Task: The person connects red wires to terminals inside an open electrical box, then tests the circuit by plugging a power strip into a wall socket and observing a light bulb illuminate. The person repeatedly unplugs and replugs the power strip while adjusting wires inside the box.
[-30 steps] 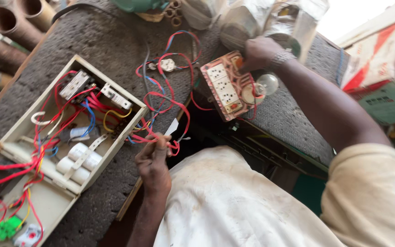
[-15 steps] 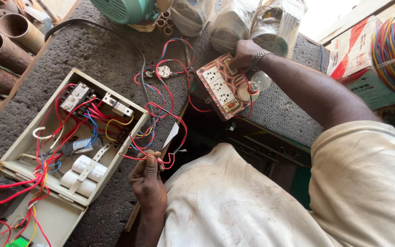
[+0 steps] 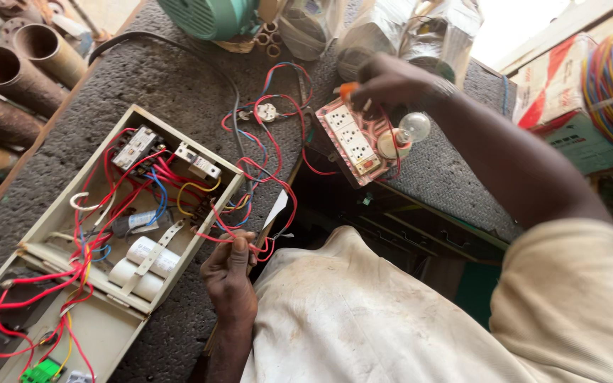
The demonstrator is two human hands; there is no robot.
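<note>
Loose red wires in one hand, socket board under the other

The left hand [image 3: 230,273] pinches red wires [image 3: 250,245] beside the open control box [image 3: 118,234]; the right hand [image 3: 391,85], closed round an orange-handled tool [image 3: 349,89], sits atop the socket board [image 3: 352,142]. A tug could drag the board and bulb [image 3: 414,126] off the edge.

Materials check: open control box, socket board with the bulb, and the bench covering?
Control box: looks like cream painted sheet metal, thin folded edges; could be plastic. Socket board: white and pink moulded plastic, glossy faces. Bulb: clear glass, bright reflection. Bench covering: dark grey fibrous matting, coarse pebbled texture. Left hand pinches red wires, apparently glossy plastic-insulated.
</note>
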